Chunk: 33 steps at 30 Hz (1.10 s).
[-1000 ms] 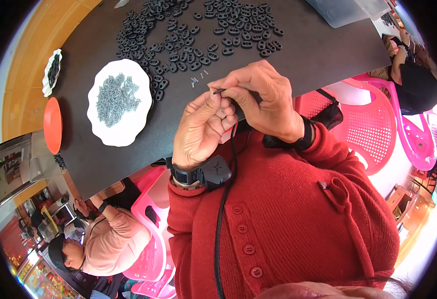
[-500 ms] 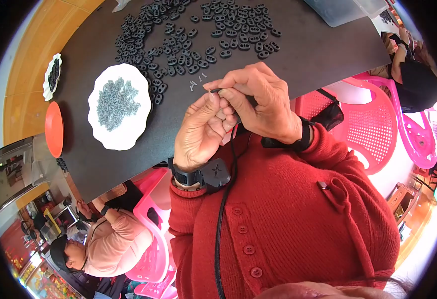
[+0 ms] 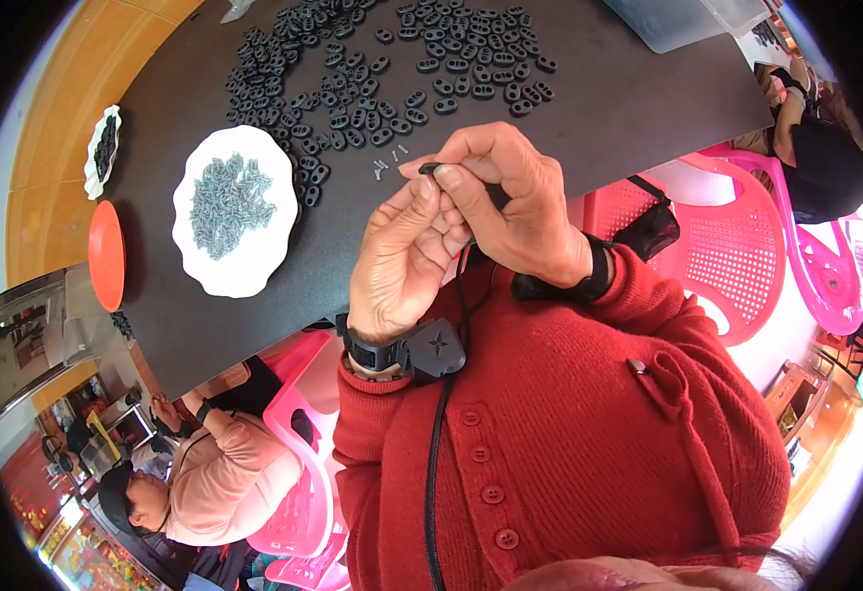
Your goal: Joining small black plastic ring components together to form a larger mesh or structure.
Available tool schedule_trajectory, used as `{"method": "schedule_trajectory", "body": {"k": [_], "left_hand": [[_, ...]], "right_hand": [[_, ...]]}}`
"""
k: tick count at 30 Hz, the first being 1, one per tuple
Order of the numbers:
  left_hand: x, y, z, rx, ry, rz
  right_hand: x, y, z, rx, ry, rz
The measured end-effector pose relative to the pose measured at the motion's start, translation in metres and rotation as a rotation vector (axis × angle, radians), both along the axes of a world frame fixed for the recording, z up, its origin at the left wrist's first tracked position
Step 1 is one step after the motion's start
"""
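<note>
Between the fingertips of both hands is a small black oval plastic piece (image 3: 430,168), mostly covered by the fingers. My left hand (image 3: 397,246) pinches it from the left, its lower fingers curled. From the other side my right hand (image 3: 515,197) holds it between thumb and forefinger. A few loose screws (image 3: 380,167) lie on the dark table just left of my fingertips. Further left, a white scalloped plate (image 3: 239,279) carries a heap of small metal screws (image 3: 229,205). Many black two-holed oval pieces (image 3: 352,94) are spread over the table beyond my hands.
An orange-red plate (image 3: 107,256) and a small white dish (image 3: 95,182) with black parts sit at the table's left edge. A clear plastic bin (image 3: 663,30) stands far right. Pink chairs (image 3: 727,222) flank me; a person in pink (image 3: 229,483) sits at lower left.
Both hands have shifted slightly, the fingertips a little higher in the picture. More of the black oval piece shows between them now. The things on the table have stayed put.
</note>
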State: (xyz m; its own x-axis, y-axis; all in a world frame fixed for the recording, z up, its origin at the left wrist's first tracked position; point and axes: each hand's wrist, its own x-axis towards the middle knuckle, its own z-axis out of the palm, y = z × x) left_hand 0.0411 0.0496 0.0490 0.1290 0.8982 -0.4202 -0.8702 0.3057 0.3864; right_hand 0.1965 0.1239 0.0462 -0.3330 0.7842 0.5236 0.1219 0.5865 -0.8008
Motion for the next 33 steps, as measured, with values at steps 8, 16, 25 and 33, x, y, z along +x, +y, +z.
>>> {"method": "schedule_trajectory", "body": {"k": [8, 16, 25, 33], "left_hand": [[0.009, 0.007, 0.012, 0.074, 0.244, 0.037], [0.007, 0.004, 0.008, 0.080, 0.556, 0.153], [0.006, 0.009, 0.000, 0.061, 0.700, 0.144], [0.020, 0.015, -0.006, 0.062, 0.715, 0.107]], "right_hand": [[-0.005, 0.000, -0.011, -0.204, 0.112, -0.022], [0.015, 0.019, -0.002, -0.633, 0.159, 0.222], [0.024, 0.019, 0.004, -0.779, 0.222, 0.260], [0.036, 0.026, -0.005, -0.835, 0.186, 0.281]]}}
